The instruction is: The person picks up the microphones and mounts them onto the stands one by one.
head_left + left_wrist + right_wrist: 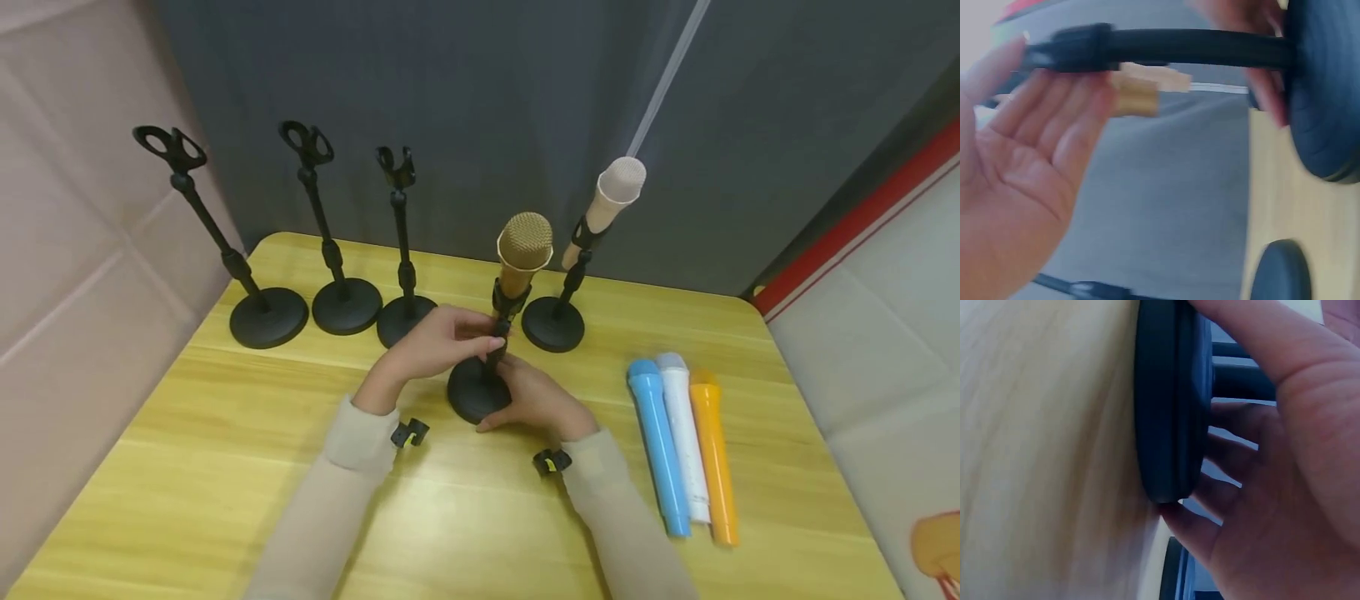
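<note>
Stand (472, 388) between hands, gold microphone (521, 254) above fingers. Left hand (442, 340) pinches pole (1200, 48); right hand (538, 398) fingers clamped on base (1169, 412). Judged stiff, base-heavy, smooth; best hold: pole plus base rim.

1 gold mic (523, 252), 1 pale mic (602, 212), 1 blu mic (662, 454), 1 wht mic (686, 442) & 1 orng mic (714, 457) make 5 pcs total. Blk mic stands (269, 320) count 5 pcs, 2 of which carry 1 mic ea. Also: 1 L hand (442, 340), 1 R hand (538, 396), 2 blk wrist units (401, 436), 1 tbl (202, 475).
</note>
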Available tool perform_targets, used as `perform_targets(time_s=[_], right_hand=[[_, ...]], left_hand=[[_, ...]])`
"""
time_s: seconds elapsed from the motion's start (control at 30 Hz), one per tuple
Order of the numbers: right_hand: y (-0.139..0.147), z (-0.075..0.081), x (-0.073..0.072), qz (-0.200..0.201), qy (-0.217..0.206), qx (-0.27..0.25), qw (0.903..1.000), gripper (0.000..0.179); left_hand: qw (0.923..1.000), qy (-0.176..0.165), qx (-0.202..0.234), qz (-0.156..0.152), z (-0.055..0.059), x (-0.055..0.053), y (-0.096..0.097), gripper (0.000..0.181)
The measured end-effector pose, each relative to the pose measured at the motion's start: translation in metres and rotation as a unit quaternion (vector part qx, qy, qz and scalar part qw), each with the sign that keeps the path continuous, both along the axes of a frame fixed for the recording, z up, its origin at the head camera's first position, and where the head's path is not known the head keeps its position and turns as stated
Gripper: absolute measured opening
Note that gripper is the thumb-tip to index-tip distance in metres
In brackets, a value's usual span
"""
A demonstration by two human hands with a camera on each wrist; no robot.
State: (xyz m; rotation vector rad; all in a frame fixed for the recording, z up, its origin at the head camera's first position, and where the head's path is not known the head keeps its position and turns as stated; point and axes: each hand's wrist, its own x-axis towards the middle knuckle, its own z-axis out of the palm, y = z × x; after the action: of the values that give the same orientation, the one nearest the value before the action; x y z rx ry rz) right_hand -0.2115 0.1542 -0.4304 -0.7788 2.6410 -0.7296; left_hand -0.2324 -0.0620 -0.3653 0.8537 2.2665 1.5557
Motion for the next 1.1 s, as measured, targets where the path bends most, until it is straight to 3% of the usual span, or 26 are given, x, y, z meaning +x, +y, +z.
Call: perform_targets(time_s=[0.13, 0.3, 0.37, 0.43, 0.53, 0.67, 0.77, 0.83, 0.93, 1.1], right_hand=[[0.003, 0.002, 0.003, -0.005, 0.000, 0.002, 1.0000, 0.107], [0.012, 0.010, 0.007, -0.029, -0.010, -0.014, 0.9994, 0.100], [0.018, 0.016, 0.009, -0.037, -0.012, -0.011, 0.9992, 0.099], [0.023, 0.023, 0.010, -0.041, -0.009, -0.008, 0.9991, 0.098], [0.028, 0.031, 0.012, -0.048, -0.001, 0.004, 0.9988, 0.094], [0.032, 0.041, 0.015, -0.056, 0.003, 0.006, 0.9984, 0.086], [0.036, 0.049, 0.018, -0.067, 0.000, 0.002, 0.9977, 0.083], [0.040, 0.056, 0.020, -0.076, 0.004, -0.001, 0.9971, 0.082], [0.047, 0.064, 0.020, -0.089, 0.011, -0.008, 0.9959, 0.080], [0.060, 0.071, 0.020, -0.117, 0.003, -0.010, 0.9931, 0.076]], left_hand=[[0.9983, 0.025, -0.019, 0.049, 0.013, 0.011, -0.010, 0.036], [0.9950, 0.048, 0.002, 0.088, 0.028, 0.023, -0.026, 0.032], [0.9891, 0.071, 0.031, 0.125, 0.034, 0.029, -0.033, 0.028], [0.9752, 0.112, 0.080, 0.174, 0.039, 0.033, -0.038, 0.023], [0.9350, 0.175, 0.193, 0.241, 0.044, 0.035, -0.045, 0.017], [0.8586, 0.252, 0.322, 0.309, 0.047, 0.031, -0.052, 0.016], [0.8039, 0.293, 0.363, 0.368, 0.048, 0.028, -0.056, 0.022], [0.7738, 0.308, 0.378, 0.404, 0.049, 0.026, -0.059, 0.024], [0.7451, 0.309, 0.383, 0.450, 0.050, 0.022, -0.062, 0.020], [0.7233, 0.283, 0.375, 0.506, 0.048, 0.017, -0.067, 0.009]])
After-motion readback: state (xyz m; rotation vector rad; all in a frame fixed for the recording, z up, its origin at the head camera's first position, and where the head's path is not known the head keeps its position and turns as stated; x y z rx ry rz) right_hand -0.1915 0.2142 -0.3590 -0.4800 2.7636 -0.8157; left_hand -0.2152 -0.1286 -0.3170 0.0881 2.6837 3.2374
